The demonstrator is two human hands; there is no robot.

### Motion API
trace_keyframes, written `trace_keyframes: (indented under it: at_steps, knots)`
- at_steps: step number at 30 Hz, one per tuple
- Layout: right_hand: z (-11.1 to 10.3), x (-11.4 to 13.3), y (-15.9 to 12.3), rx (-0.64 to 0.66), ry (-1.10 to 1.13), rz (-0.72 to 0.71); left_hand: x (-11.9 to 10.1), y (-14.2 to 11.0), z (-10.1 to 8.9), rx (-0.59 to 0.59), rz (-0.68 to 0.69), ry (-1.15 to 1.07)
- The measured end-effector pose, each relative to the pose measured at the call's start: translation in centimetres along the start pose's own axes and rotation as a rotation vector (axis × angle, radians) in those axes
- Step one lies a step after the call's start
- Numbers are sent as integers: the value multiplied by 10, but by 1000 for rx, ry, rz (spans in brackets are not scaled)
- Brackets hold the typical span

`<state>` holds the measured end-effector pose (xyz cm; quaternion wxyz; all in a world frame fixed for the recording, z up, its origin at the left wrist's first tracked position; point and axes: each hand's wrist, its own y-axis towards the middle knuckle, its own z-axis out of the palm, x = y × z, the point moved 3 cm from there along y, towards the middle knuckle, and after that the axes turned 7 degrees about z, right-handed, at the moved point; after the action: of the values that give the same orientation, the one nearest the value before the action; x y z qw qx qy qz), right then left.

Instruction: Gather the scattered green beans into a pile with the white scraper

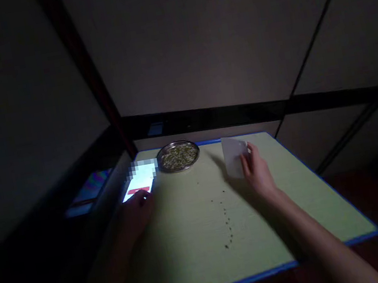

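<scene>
In the dim light my left hand (pixel 139 212) is at the lower end of a phone (pixel 142 176) whose screen glows white with a red bar. Its fingers look curled at the phone's edge, mostly in shadow. My right hand (pixel 259 171) grips a pale, flat-sided piece (pixel 233 158) by its right side, tilted upright over the table; whether it is a sheet or a container I cannot make out. Left of it, at the far edge, a round metal tray (pixel 180 169) holds many small green and whitish bits. Several tiny dark specks (pixel 227 222) form a rough line between my arms.
The pale green table (pixel 191 242) has a blue edge trim. Large light panels (pixel 193 39) rise behind it, with a dark horizontal band (pixel 206 117) across them. A dark glossy surface (pixel 89 192) on the left carries a bright reflection.
</scene>
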<state>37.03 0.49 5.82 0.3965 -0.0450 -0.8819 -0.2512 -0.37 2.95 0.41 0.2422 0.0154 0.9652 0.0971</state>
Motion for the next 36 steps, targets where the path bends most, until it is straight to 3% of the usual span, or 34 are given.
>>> trace_keyframes:
  at_steps: [6, 12, 18, 24, 32, 36]
  knots:
    - [9, 11, -6, 70, 2, -43, -3, -3, -4, 4, 8, 4]
    - [3, 11, -4, 23, 1, -54, -5, -3, -4, 35, -3, 1]
    - [8, 12, -6, 70, 11, -62, -1, -2, -2, 34, -12, 8]
    - [2, 13, -3, 18, 26, -47, -8, -4, -6, 43, -28, 15]
    - [11, 18, -8, 87, 16, -58, -7, -4, -5, 38, -26, 23]
    - [5, 17, -4, 45, 41, -64, -7, -3, -5, 34, -15, 26]
